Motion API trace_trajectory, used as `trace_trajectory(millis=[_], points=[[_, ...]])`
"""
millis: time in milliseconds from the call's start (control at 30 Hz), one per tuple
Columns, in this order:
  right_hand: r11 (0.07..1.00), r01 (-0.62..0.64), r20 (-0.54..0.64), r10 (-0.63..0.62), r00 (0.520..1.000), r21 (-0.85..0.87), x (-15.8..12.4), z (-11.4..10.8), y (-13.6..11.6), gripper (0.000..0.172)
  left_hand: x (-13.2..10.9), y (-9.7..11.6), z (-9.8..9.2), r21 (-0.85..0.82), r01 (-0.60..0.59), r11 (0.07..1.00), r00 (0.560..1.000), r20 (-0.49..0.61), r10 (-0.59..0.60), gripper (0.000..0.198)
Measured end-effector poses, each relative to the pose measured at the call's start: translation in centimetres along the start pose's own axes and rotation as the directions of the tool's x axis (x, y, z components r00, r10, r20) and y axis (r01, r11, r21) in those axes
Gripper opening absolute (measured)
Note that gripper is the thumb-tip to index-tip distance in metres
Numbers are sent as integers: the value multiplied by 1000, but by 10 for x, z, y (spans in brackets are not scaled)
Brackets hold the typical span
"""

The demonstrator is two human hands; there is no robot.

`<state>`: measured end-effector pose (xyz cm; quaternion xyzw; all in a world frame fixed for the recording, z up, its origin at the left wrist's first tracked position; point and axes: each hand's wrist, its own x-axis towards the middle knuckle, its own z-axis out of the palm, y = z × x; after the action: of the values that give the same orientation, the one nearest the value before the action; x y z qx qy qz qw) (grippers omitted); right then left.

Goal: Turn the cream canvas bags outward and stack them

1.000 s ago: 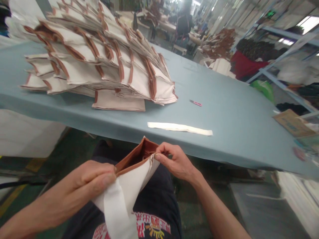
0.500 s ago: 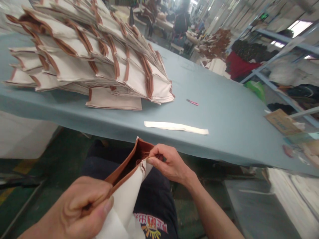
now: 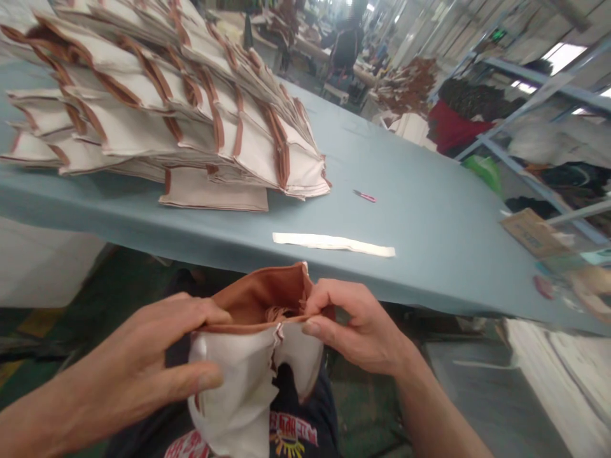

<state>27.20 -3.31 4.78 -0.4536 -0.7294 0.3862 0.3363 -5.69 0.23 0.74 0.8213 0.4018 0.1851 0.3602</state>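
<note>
Over my lap I hold a white cloth bag (image 3: 233, 375) by its rim, its mouth spread wide. Brown lining (image 3: 262, 289) shows inside, with loose threads near the right corner. My left hand (image 3: 172, 346) grips the left side, fingers over the rim and inside, thumb on the white outer face. At the right end of the opening, my right hand (image 3: 351, 321) pinches the brown edge between thumb and fingers. A ragged seam runs down the white face between my hands. The lower part of the bag hangs against my dark apron (image 3: 310, 394).
A blue-green table (image 3: 429, 242) stands ahead. On it lie a big pile of white pieces with brown edges (image 3: 153, 127), a white strip (image 3: 334, 243) and small pink-handled snips (image 3: 365, 196). Shelves (image 3: 534, 76) with fabric rise at right. A person (image 3: 346, 48) is far back.
The bag has turned to face me and its mouth has widened. My left hand has shifted forward and changed from a closed fist grip to fingers inside the rim. The right hand moved slightly right.
</note>
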Motion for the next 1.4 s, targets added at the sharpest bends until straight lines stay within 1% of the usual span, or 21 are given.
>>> trace_trajectory(millis=[33, 133, 200, 300, 400, 500, 567, 667, 767, 833, 867, 933, 967, 1000, 1033, 1133, 1200, 1233, 1400], points=[[999, -18, 24, 18, 1000, 30, 1, -4, -8, 45, 4, 1, -3, -19, -19, 1000, 1000, -3, 19, 28], [983, -115, 107, 101, 989, 140, 7, -15, -26, 58, 18, 11, -4, -94, -135, 986, 991, 1, 136, 26], [963, -180, 145, 153, 978, 200, 13, -18, -29, 65, 27, 23, -2, -126, -193, 973, 981, 0, 195, 20], [936, -239, 179, 197, 964, 259, 22, -16, -24, 71, 38, 43, 0, -137, -224, 965, 975, -14, 224, 14], [917, -269, 193, 219, 957, 294, 26, -10, -15, 72, 46, 56, -2, -153, -213, 965, 976, 16, 218, 19], [908, -282, 196, 229, 954, 310, 27, -7, -8, 70, 52, 58, -5, -168, -167, 972, 980, 83, 183, 24], [902, -283, 196, 228, 954, 327, 27, -7, -6, 69, 57, 58, -7, -155, -144, 977, 981, 109, 161, 28], [873, -292, 206, 226, 952, 391, 28, -11, -2, 69, 65, 62, -11, -115, -182, 977, 973, 120, 196, 34], [820, -324, 207, 255, 945, 471, 30, -9, 4, 68, 74, 68, -15, -40, -245, 969, 964, 95, 248, 33], [757, -382, 206, 322, 924, 530, 30, -1, 12, 70, 79, 68, -16, -36, -244, 969, 964, 101, 247, 32], [714, -424, 222, 364, 905, 558, 30, 5, 16, 73, 80, 66, -15, -68, -225, 972, 965, 126, 232, 32], [645, -494, 258, 430, 865, 583, 28, 18, 25, 77, 81, 58, -10, -180, -150, 972, 965, 189, 184, 32], [640, -510, 267, 443, 856, 575, 26, 24, 28, 77, 80, 52, -6, -240, -98, 966, 964, 217, 152, 32], [656, -509, 265, 440, 858, 557, 25, 28, 31, 76, 79, 47, -2, -291, -50, 955, 965, 232, 121, 31], [693, -488, 249, 423, 871, 531, 23, 31, 33, 74, 76, 41, 2, -324, -8, 946, 964, 248, 93, 30], [834, -370, 185, 321, 929, 410, 22, 33, 35, 67, 69, 32, 9, -368, 66, 927, 948, 312, 57, 27], [902, -290, 144, 256, 956, 321, 24, 32, 36, 62, 67, 33, 9, -370, 69, 927, 941, 333, 63, 25], [921, -261, 127, 234, 964, 288, 26, 31, 36, 59, 66, 34, 8, -365, 62, 929, 942, 330, 67, 25], [964, -159, 55, 150, 987, 214, 25, 32, 44, 44, 68, 40, 3, -344, -21, 939, 953, 276, 123, 25]])
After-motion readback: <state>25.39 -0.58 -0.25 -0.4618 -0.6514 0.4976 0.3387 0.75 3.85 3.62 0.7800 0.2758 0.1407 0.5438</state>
